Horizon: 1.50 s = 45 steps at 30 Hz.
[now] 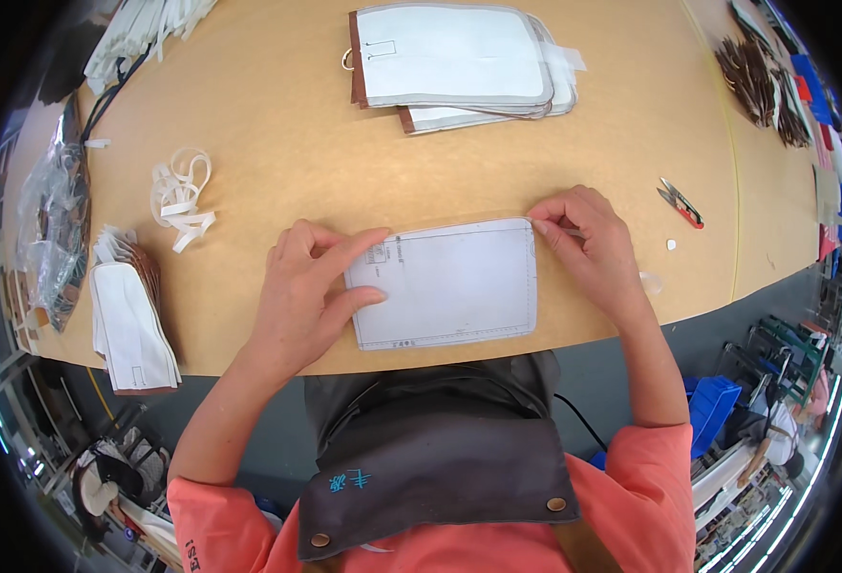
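Note:
A pale rectangular template panel (449,286) with rounded corners lies near the table's front edge, with thin dark lines and small markings along its sides. My left hand (311,282) rests at its left side; the index fingertip touches the upper left corner and the thumb lies lower on the surface, the two well apart. At the upper right corner, my right hand (588,239) has thumb and index finger closed on the panel's edge. Whether another layer lies under the panel, I cannot tell.
Stacked white panels with brown edges (454,57) lie at the far side. Left are a tangle of white tape (182,196), a bundle of narrow white pieces (134,320) and a clear plastic bag (53,210). Thread snips (681,203) and a small white piece (671,244) lie right.

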Available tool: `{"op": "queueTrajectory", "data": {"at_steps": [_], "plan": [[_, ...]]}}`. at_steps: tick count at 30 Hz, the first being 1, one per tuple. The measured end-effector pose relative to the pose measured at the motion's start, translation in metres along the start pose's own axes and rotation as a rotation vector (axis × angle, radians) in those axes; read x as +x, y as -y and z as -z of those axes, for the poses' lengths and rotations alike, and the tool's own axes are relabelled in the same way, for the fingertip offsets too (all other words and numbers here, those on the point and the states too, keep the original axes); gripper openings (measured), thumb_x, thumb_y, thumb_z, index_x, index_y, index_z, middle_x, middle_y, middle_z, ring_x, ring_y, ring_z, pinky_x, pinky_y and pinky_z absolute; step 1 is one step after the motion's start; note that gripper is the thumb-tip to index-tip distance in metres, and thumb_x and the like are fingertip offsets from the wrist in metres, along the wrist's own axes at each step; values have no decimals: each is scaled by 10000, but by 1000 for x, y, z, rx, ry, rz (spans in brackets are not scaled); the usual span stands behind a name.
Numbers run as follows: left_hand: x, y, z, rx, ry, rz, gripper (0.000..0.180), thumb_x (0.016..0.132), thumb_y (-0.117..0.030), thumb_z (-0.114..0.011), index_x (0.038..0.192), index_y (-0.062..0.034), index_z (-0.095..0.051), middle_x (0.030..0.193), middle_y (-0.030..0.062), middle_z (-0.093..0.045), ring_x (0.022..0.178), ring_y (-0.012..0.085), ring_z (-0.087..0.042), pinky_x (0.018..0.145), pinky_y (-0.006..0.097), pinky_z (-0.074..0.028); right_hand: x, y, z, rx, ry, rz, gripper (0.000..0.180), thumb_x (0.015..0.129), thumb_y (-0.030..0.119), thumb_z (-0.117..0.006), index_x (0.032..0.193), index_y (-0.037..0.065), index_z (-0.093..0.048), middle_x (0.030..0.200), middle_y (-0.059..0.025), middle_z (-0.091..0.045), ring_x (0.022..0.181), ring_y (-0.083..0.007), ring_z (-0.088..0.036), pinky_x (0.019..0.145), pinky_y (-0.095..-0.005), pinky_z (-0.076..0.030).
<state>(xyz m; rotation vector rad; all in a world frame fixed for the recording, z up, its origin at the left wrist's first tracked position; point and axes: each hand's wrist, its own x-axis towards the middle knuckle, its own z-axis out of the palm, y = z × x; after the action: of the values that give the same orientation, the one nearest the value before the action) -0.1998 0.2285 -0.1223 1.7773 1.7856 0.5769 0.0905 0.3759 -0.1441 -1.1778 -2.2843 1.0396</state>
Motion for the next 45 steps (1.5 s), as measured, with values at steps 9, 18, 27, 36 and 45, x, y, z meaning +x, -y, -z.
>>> {"op": "queueTrajectory", "data": {"at_steps": [9,18,27,36,45], "plan": [[-5,-4,-1,25,29,37,578,742,-157,-818,1297,-161,-656,998,78,-511,941,250,-484,891,357,-419,-9,-5,-13,-84,-152,92,85,837,27,-701,902,79,-685,797,-30,-617,728,-211,-580,736,-333,-437],[-11,-6,-3,1,12,75,573,747,-150,-819,1296,-168,-657,1004,72,-508,948,245,-484,897,353,-417,-16,1,-16,-109,-156,81,93,843,30,-706,924,67,-681,820,-48,-625,732,-233,-599,703,-350,-467],[-20,-7,-11,9,-42,77,570,743,-148,-822,1291,-184,-668,993,69,-524,946,238,-499,895,350,-428,-46,17,-31,-110,-260,26,129,870,-12,-677,993,28,-676,863,-103,-616,737,-263,-622,613,-354,-504],[-23,-6,-15,31,-104,36,575,737,-153,-828,1289,-201,-674,957,67,-503,907,240,-503,864,347,-442,-79,28,-34,-77,-277,-70,157,878,-10,-672,1026,41,-672,892,-111,-621,720,-260,-640,620,-355,-520],[-24,0,-19,25,-114,13,564,751,-163,-818,1293,-198,-669,950,78,-499,906,243,-506,847,342,-451,-112,39,-40,-68,-310,-139,171,875,-2,-673,1037,55,-668,893,-109,-626,724,-263,-645,639,-350,-525]]}}
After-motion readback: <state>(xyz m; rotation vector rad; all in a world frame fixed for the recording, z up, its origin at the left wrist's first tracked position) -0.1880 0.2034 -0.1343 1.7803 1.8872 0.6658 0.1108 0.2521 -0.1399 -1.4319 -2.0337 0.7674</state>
